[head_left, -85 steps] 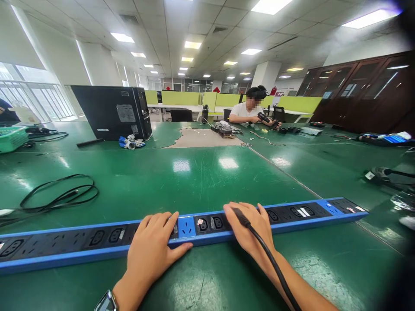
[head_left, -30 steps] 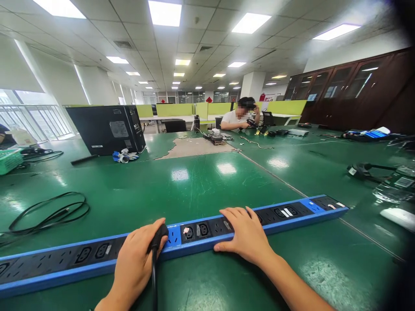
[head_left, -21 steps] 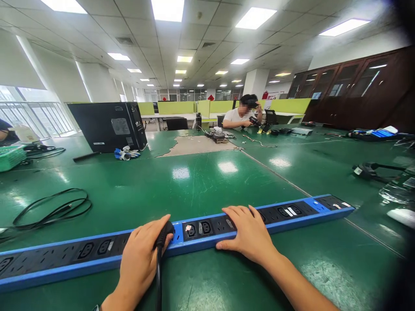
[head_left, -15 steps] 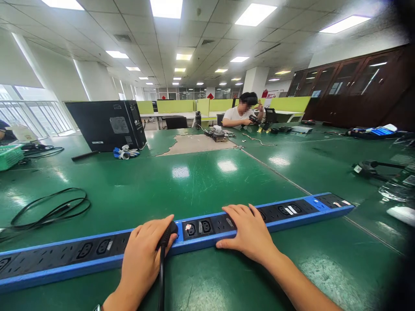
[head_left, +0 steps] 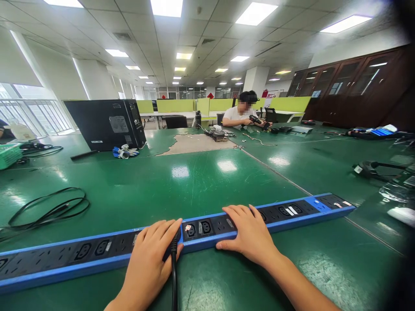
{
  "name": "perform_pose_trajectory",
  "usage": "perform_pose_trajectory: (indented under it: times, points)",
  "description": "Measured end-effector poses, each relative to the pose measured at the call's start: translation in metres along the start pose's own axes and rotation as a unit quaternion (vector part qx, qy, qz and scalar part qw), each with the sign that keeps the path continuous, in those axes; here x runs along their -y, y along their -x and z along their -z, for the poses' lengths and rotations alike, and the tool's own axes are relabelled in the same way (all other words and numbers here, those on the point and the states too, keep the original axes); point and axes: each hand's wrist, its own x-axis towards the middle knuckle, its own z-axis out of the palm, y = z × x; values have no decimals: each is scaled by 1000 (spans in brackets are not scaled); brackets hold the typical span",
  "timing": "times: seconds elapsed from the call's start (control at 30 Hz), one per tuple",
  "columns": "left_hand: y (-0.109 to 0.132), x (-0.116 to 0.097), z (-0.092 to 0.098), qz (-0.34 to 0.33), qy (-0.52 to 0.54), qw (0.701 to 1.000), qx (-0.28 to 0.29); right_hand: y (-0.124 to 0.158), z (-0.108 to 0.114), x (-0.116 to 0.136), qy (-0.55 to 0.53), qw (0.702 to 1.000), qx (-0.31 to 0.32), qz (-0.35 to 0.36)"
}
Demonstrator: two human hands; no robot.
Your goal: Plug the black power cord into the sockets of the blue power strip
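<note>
A long blue power strip (head_left: 201,245) with black sockets lies slantwise across the green table. My left hand (head_left: 152,255) is closed round a black power plug (head_left: 175,242), just left of the strip's middle. The plug is at a socket there, but the fingers hide how far in it sits. From the plug a black cord (head_left: 174,276) runs down out of view. My right hand (head_left: 248,235) grips the strip across its width, right of the middle, thumb on the near side and fingers over the top.
Looped black cable (head_left: 48,211) lies at the left on the green table (head_left: 210,185). Farther back are a black computer case (head_left: 103,125), gloves (head_left: 126,151) and a green basket (head_left: 9,156). A clear plastic bottle (head_left: 400,183) is at right. Another person (head_left: 240,115) works across the table.
My left hand and the plug have shifted slightly right and turned, with the cord swinging right. My right hand stays put. The person opposite has lowered a raised hand.
</note>
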Motion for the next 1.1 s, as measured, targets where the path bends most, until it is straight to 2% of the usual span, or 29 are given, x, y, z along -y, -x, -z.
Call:
perform_pose_trajectory:
  times: [0.5, 0.9, 1.1]
  points:
    - [8, -1, -11, 4, -29, 998, -55, 1, 5, 2, -1, 1000, 14, -5]
    - [9, 1, -10, -4, -29, 999, -30, 2, 1, 0, -9, 1000, -6, 7]
    - [7, 1, -10, -7, -25, 999, -39, 2, 1, 0, -8, 1000, -7, 7]
